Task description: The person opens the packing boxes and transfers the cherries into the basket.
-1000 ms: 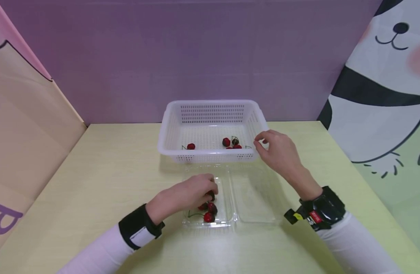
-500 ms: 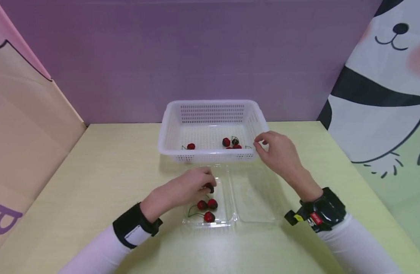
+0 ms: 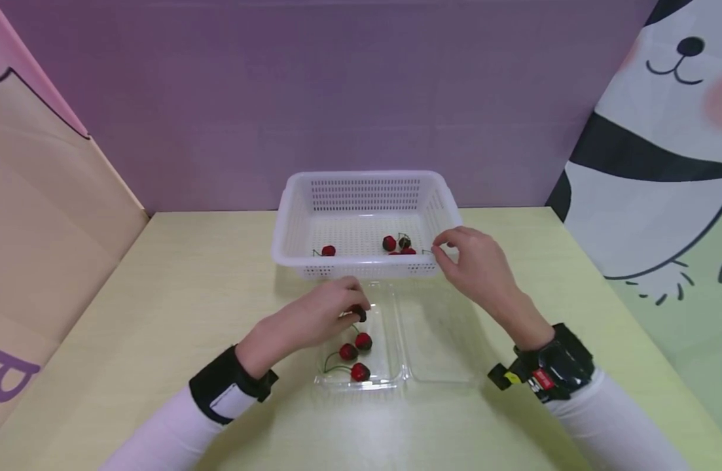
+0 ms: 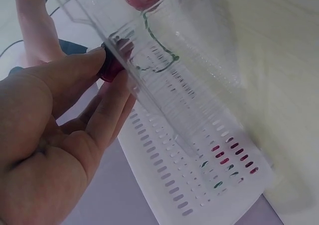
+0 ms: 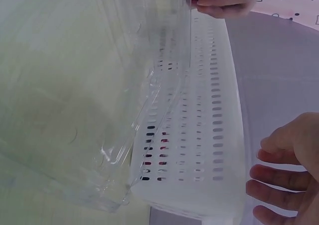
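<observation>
My left hand (image 3: 319, 314) pinches a dark red cherry (image 4: 112, 68) between thumb and fingers, above the far half of a clear plastic clamshell box (image 3: 390, 340). Three cherries with green stems lie in the box's left half, one of them a cherry (image 3: 360, 372) near its front edge. Behind the box stands a white perforated basket (image 3: 361, 261). Beside the basket's right front corner hovers my right hand (image 3: 475, 265), its fingers loosely bent and holding nothing. In the right wrist view, its fingers (image 5: 279, 195) are apart from the basket.
Several cherries (image 3: 389, 243) sit in the basket's right part, and a single cherry (image 3: 328, 250) lies at its left. The clamshell's open lid (image 3: 440, 340) lies flat to the right. A purple wall (image 3: 361, 98) rises behind the table.
My left hand has moved away from me with the pinched cherry, toward the box's far end. The cherries left near the front are now uncovered. The right hand shifted slightly left.
</observation>
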The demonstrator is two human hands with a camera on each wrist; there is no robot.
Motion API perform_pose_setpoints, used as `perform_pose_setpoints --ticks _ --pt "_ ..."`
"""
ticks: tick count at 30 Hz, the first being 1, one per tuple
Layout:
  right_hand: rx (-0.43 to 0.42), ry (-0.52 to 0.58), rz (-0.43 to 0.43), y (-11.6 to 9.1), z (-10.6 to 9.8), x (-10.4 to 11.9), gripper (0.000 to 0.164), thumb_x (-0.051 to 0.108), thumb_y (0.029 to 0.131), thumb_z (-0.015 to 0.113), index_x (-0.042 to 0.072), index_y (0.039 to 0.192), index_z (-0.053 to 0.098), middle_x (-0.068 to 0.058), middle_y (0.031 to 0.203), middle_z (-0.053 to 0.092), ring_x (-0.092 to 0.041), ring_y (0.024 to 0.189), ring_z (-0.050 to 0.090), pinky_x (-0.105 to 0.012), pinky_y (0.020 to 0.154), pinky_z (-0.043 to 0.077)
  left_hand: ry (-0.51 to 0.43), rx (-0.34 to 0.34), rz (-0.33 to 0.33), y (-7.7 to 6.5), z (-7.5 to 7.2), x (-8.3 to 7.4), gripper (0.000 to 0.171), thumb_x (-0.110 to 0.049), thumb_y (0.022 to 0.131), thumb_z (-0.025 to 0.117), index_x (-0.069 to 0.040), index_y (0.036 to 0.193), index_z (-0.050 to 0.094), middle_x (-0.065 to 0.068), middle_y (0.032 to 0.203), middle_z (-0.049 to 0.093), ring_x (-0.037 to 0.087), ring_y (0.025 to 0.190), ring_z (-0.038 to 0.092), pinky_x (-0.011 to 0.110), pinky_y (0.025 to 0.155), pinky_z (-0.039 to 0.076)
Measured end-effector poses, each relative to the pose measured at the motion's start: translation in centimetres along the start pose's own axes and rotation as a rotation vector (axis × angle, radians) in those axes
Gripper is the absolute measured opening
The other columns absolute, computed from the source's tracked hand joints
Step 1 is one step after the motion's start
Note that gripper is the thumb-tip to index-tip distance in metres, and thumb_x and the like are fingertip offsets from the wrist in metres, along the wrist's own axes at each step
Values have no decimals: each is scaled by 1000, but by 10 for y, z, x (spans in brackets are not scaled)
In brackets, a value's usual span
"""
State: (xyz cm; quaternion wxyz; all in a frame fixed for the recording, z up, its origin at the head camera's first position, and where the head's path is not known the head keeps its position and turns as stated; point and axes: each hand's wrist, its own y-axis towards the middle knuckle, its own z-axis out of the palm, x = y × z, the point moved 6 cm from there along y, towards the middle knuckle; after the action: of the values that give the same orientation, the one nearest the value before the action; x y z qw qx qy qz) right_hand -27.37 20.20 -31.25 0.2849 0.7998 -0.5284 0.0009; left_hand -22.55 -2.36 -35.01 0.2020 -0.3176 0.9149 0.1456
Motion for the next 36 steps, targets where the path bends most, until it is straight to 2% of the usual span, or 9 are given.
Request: perform_pose_setpoints --ticks 8,24,31,36 --pt "-12 -2 -73 -5 -2 17 11 11 94 70 1 98 74 -15 100 74 -33 88 69 -49 71 56 12 -35 28 0 -6 1 15 1 92 75 0 107 75 6 100 66 19 91 63 24 78 56" --pt "15 10 -178 -20 8 40 7 10 91 76 5 94 73 -11 97 74 -29 91 69 -47 76 59 43 -128 63 -4 -18 1 14 3 90 76 0 104 75 7 99 66 18 89 64 26 79 56" --pt "56 5 -215 -24 9 51 9 10 90 78 5 97 74 -10 98 74 -29 93 69 -46 78 59 47 -143 44 -6 -22 4 16 3 90 76 1 106 75 7 101 67 19 92 64 29 81 57" --pt "82 -8 -248 -27 14 58 10 10 89 79 5 96 74 -9 97 74 -29 94 69 -45 80 59 68 -176 72 -6 -25 4 15 3 89 76 0 104 75 7 100 66 20 91 64 30 80 57"
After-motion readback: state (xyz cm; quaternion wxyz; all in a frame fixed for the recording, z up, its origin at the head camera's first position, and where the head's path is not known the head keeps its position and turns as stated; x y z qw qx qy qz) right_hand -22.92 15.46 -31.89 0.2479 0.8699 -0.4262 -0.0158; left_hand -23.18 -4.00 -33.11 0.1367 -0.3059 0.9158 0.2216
